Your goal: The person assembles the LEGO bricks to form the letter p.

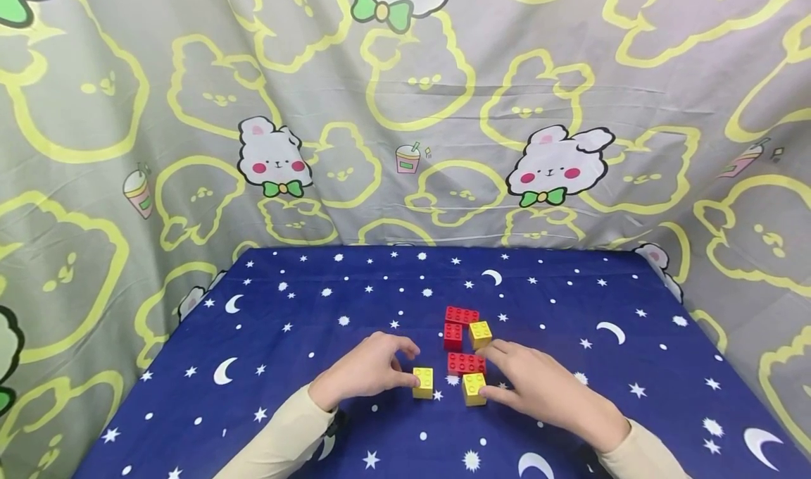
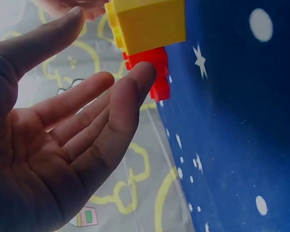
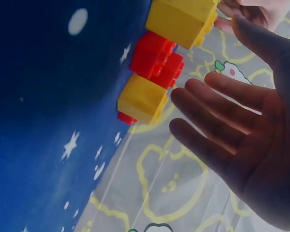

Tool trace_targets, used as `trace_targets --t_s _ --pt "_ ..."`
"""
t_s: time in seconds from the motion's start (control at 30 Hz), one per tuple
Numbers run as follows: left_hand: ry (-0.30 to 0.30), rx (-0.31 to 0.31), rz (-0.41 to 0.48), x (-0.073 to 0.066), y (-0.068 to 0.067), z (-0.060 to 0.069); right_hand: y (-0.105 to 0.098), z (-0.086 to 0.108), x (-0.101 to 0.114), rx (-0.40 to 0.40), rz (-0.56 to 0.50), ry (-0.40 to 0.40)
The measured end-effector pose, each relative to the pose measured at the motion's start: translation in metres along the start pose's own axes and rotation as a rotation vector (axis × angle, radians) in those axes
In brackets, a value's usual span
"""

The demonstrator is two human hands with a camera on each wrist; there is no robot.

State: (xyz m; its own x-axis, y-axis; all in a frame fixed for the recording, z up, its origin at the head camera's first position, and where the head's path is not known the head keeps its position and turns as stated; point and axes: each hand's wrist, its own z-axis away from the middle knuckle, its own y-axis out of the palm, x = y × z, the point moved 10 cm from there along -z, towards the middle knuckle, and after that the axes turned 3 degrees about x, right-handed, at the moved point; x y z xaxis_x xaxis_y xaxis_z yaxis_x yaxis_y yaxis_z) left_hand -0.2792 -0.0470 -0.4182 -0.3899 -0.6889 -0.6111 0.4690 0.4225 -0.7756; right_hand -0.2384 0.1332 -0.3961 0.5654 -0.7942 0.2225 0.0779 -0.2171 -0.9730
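Note:
My left hand (image 1: 374, 370) is beside a yellow toy brick (image 1: 422, 383), its thumb tip at the brick's left side and its fingers loosely bent. Across from it, my right hand (image 1: 538, 384) is spread, with the thumb by a second yellow brick (image 1: 474, 389). Its fingertips lie close to a third yellow brick (image 1: 480, 334). Between the hands are three red bricks: one at the back (image 1: 462, 315), one in the middle (image 1: 453, 336) and one in front (image 1: 467, 363). Both wrist views show loose fingers gripping nothing; whether the thumbs touch bricks I cannot tell.
A dark blue cloth (image 1: 329, 422) with white stars and moons covers the table. Behind it hangs a grey curtain (image 1: 393, 204) printed with rabbits and yellow outlines.

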Motion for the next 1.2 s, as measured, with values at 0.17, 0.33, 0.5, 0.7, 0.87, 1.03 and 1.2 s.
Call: trace_targets --t_s 0.17,0.33,0.5,0.7,0.87,1.03,1.2 --pt "-0.01 0.024 0.005 0.003 0.007 0.0 0.008 -0.002 0.005 0.013 -0.053 -0.021" --pt "-0.012 0.035 0.022 0.003 0.01 -0.001 0.019 -0.004 0.005 0.042 -0.131 -0.027" --pt "-0.007 0.04 0.031 0.001 0.013 -0.001 0.024 -0.004 0.005 0.048 -0.151 -0.04" --pt "-0.019 0.058 0.023 0.002 0.019 -0.004 0.024 -0.003 0.007 0.028 -0.12 -0.073" --pt "-0.018 0.061 0.027 -0.002 0.02 -0.005 0.024 -0.003 0.008 0.025 -0.113 -0.084" --pt "-0.003 0.061 0.045 -0.007 0.023 -0.005 0.026 -0.004 0.006 0.045 -0.131 -0.069" --pt "0.022 0.06 0.053 -0.013 0.03 -0.006 0.027 -0.004 0.007 0.056 -0.159 -0.07"
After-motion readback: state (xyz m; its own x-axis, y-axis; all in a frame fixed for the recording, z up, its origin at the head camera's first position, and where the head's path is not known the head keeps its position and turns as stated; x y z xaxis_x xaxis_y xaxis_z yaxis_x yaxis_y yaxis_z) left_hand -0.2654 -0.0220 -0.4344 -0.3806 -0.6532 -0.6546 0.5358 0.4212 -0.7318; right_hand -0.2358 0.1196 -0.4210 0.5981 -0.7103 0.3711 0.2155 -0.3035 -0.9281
